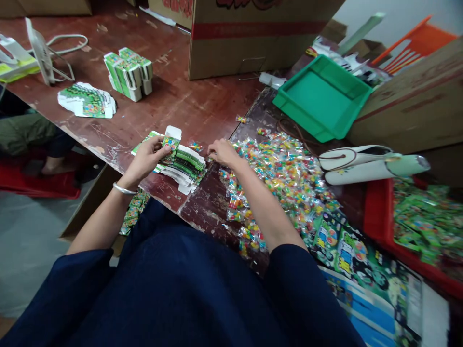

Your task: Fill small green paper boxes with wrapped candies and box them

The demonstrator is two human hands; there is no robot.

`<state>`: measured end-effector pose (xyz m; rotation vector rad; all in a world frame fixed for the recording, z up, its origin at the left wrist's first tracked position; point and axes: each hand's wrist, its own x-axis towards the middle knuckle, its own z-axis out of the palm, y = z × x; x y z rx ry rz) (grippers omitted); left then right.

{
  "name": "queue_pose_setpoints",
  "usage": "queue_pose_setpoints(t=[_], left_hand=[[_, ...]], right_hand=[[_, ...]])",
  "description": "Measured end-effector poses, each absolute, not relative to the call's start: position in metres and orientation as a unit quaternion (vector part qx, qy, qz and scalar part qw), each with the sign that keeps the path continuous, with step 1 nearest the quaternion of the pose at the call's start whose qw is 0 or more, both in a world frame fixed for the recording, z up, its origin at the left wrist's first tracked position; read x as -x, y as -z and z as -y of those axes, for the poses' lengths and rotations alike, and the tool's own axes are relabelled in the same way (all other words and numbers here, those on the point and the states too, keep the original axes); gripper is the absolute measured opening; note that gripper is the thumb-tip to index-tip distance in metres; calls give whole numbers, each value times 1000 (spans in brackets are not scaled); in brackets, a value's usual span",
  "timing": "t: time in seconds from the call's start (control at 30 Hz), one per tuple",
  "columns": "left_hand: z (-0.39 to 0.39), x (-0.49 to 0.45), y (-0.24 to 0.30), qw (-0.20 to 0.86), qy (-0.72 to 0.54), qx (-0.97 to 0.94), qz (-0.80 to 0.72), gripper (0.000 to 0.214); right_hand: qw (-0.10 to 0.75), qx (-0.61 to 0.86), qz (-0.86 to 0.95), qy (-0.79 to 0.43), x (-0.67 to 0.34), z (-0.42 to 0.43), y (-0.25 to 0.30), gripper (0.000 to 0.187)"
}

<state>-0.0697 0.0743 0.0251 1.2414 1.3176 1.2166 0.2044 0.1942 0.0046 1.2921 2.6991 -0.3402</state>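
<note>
My left hand (147,155) is closed round a small green and white carton (171,141) whose top flap stands open. It hovers over a fanned stack of flat cartons (184,166) on the reddish-brown table (188,108). My right hand (223,152) rests curled at the near-left edge of a wide heap of small wrapped candies (285,176). Its fingers pinch together at the heap; whatever they hold is too small to make out.
Folded cartons (129,72) and a pile of flat ones (87,100) lie at the far left. A green tray (323,96), large cardboard boxes (249,36), white rolls (365,164) and a red bin of packets (427,226) sit to the right. Another person's leg (25,132) shows at left.
</note>
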Motion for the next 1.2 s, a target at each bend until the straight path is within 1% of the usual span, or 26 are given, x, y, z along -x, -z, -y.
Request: queue_pose_setpoints(t=[0.17,0.23,0.3,0.37,0.4,0.43,0.5,0.53,0.57,0.63,0.73,0.87,0.9,1.0,1.03,1.13,1.17,1.2], left_hand=[[-64,56,-24,463,-527,-485,-522,44],[-58,52,-26,474,-534,-475,-515,45],[-51,50,-28,487,-533,-468,-510,46],[-44,49,-29,496,-529,-464,-509,47],[-42,48,-28,499,-528,-463,-508,46],[-40,46,-28,501,-527,-463,-507,47],[-38,41,-27,502,-526,-463,-507,48],[-38,38,-27,503,-526,-461,-507,50],[-37,35,-27,505,-525,-460,-507,51],[-34,30,-27,509,-520,-460,-509,52],[-27,29,-27,501,-511,-461,-524,51],[-18,31,-24,484,-504,-454,-553,48],[-18,30,-23,484,-503,-454,-554,47],[-20,23,-21,491,-496,-465,-545,42],[-21,19,-20,490,-493,-473,-542,40],[-24,5,-15,476,-480,-506,-536,34],[-24,0,-12,470,-473,-518,-536,33],[-25,-5,-9,465,-464,-529,-537,31]], right_hand=[[58,-452,-882,121,-236,-158,-7,24],[66,-460,-876,127,-253,-146,-8,16],[94,-458,-872,147,-269,-140,-13,4],[100,-456,-865,182,-276,-144,-20,12],[79,-460,-863,195,-274,-150,-22,14],[42,-466,-860,201,-267,-156,-24,15],[-65,-485,-853,183,-241,-172,-24,16],[-103,-491,-846,180,-224,-181,-22,19],[-113,-493,-843,184,-205,-188,-19,21],[-72,-504,-839,192,-170,-200,-11,23],[-46,-512,-834,198,-138,-210,-1,25],[-25,-512,-833,210,-137,-212,4,19],[-22,-511,-832,215,-142,-212,5,21],[-33,-511,-828,226,-166,-206,3,33],[-41,-513,-826,229,-177,-203,2,35],[-71,-531,-810,237,-211,-188,-6,14],[-83,-538,-803,244,-222,-180,-11,12],[-114,-546,-788,261,-232,-170,-17,14]])
